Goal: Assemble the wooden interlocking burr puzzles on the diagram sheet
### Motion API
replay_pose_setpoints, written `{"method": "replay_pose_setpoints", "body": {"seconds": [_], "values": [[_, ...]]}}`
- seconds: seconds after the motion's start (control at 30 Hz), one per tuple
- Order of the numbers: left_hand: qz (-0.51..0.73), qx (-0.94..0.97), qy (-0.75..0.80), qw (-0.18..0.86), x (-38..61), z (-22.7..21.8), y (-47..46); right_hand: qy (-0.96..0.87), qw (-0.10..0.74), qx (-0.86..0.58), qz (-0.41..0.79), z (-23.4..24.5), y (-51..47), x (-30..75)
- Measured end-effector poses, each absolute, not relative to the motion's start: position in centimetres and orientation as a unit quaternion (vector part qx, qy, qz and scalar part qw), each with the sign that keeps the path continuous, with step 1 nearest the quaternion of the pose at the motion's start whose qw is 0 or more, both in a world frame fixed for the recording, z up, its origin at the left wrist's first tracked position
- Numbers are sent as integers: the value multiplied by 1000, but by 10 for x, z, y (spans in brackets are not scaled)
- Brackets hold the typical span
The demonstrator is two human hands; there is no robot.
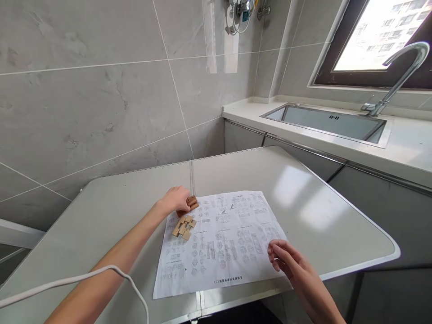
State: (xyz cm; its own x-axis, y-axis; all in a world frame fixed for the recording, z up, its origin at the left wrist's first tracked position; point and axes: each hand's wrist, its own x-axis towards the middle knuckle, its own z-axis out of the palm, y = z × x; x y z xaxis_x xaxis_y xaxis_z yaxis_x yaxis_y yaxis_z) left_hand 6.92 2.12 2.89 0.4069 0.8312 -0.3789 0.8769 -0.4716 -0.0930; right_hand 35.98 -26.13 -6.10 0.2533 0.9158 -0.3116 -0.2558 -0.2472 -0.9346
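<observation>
The left hand (175, 199) reaches forward with a nearly straight arm, its fingers pinched on a small wooden block (192, 202) at the top left corner of the printed diagram sheet (222, 243). Just nearer the person than that grip lies a cluster of wooden blocks (184, 226). Such blocks look light, stiff and smooth, best pinched across opposite flat faces. The right hand (286, 261) rests empty, fingers loosely curled, on the sheet's right edge

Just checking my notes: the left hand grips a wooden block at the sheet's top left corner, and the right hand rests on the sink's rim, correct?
Not quite. In the head view the right hand rests on the paper sheet's lower right edge, not the sink. The left hand does grip the wooden block.
</observation>
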Motion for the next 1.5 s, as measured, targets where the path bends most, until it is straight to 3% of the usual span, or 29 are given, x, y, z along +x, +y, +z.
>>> {"method": "replay_pose_setpoints", "body": {"seconds": [0.5,0.9,1.13,1.37,1.5], "values": [[-279,781,541,141,78,25,30,-260,533,-566,573,-50,-266,356],[-162,809,532,188,89,38,21,-251,560,-571,545,-50,-266,345],[-41,834,438,334,120,51,-21,-322,549,-545,546,-53,-245,323],[15,789,393,472,142,1,-77,-375,518,-476,603,-50,-216,297],[58,744,390,539,132,-20,-88,-359,510,-522,581,-60,-206,290]]}}
